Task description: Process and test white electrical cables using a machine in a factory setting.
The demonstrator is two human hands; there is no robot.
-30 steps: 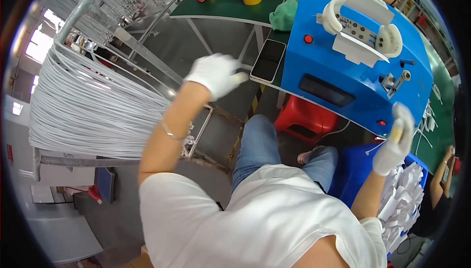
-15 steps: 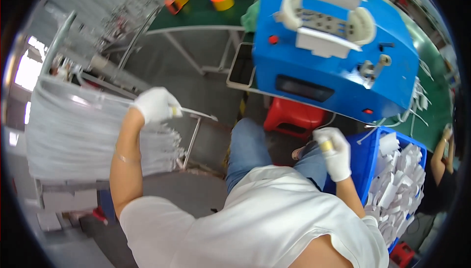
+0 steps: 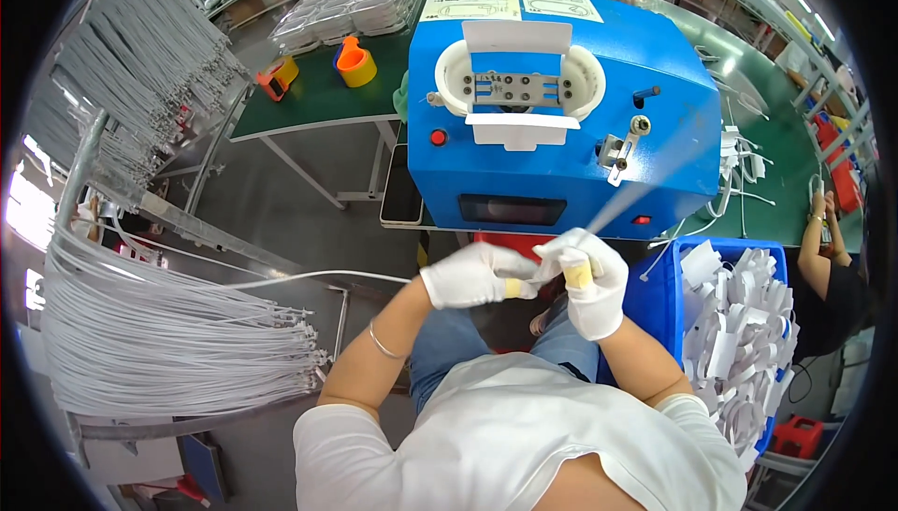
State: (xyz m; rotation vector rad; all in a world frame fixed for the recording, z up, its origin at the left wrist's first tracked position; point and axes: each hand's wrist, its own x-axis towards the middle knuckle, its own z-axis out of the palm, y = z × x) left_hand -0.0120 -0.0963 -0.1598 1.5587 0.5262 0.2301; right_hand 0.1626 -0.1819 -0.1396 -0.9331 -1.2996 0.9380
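A white cable (image 3: 327, 274) runs from the rack on the left to my gloved left hand (image 3: 472, 275), whose fingers are closed round it in front of my lap. My gloved right hand (image 3: 594, 291) pinches the same cable close beside the left, near its fingertips. A motion-smeared white length (image 3: 625, 198) rises from the right hand across the front of a blue machine (image 3: 449, 170). Yellow tape wraps a finger of each glove. On top of the machine, a white oval holder (image 3: 454, 76) with two white card flaps surrounds a metal plate (image 3: 517, 90).
Many white cables hang over a rack (image 3: 187, 324) at left. A blue bin (image 3: 664, 296) of white paper-banded coils stands at right. Orange and yellow tape dispensers (image 3: 355, 67) and clear trays (image 3: 351, 11) sit on the green table (image 3: 323, 116). Co-workers' hands (image 3: 823, 207) show at the right.
My left hand has moved right from the rack, bringing the cable to my right hand. My right hand has moved left and now grips it too. The view has shifted.
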